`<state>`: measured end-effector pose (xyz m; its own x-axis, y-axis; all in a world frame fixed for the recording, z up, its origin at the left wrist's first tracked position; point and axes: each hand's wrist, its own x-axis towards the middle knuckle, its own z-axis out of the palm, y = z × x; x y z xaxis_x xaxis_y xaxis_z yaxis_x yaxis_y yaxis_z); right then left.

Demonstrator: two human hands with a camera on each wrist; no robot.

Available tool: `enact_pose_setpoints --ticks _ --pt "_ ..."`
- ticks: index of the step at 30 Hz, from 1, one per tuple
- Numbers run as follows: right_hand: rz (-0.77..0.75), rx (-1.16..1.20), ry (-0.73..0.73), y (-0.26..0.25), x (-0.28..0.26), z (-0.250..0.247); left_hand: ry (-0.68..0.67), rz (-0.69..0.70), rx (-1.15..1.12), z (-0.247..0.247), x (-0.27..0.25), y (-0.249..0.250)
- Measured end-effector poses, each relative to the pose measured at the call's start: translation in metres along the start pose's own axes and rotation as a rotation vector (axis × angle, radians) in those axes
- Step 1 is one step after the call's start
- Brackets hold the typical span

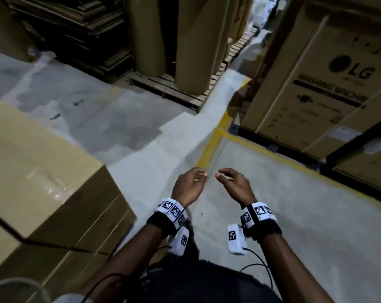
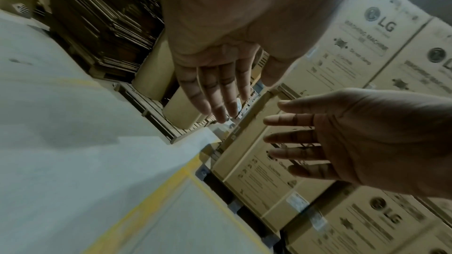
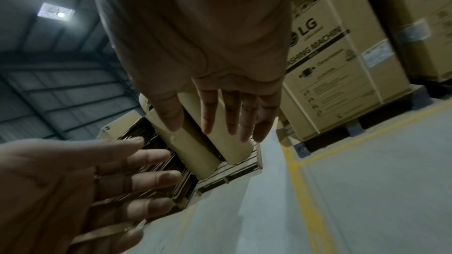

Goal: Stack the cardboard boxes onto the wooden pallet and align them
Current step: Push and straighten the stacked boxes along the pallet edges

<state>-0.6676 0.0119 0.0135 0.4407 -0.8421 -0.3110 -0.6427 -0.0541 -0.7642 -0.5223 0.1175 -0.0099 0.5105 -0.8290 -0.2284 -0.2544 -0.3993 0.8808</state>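
Observation:
A stack of plain brown cardboard boxes (image 1: 43, 171) fills the left of the head view, its taped top close to my left side. My left hand (image 1: 188, 184) and right hand (image 1: 234, 182) hang empty in front of me over the grey floor, fingers relaxed, palms facing each other a short gap apart. In the left wrist view my left hand (image 2: 220, 84) has straight fingers and my right hand (image 2: 342, 140) is spread beside it. The right wrist view shows the same: right hand (image 3: 220, 111) and left hand (image 3: 97, 181), neither touching anything. What the stacked boxes rest on is hidden.
A wooden pallet (image 1: 176, 88) carrying tall brown paper rolls (image 1: 198, 44) stands ahead. Flattened cardboard (image 1: 75, 29) is piled behind it. Large LG washing machine cartons (image 1: 316, 84) stand on dark pallets at right, behind a yellow floor line (image 1: 213, 145).

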Motion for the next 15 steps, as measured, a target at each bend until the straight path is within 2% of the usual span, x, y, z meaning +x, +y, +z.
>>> enact_pose_setpoints --ticks 3,7,15 --pt "-0.066 -0.038 -0.064 -0.041 0.084 -0.015 0.048 -0.005 -0.018 -0.011 0.085 0.034" --pt "-0.139 -0.045 -0.123 -0.085 0.18 -0.019 0.096 -0.018 0.0 -0.033 0.17 0.06" --pt "-0.205 -0.058 -0.349 -0.162 0.359 0.03 0.38 -0.177 -0.027 -0.106 0.313 0.043"
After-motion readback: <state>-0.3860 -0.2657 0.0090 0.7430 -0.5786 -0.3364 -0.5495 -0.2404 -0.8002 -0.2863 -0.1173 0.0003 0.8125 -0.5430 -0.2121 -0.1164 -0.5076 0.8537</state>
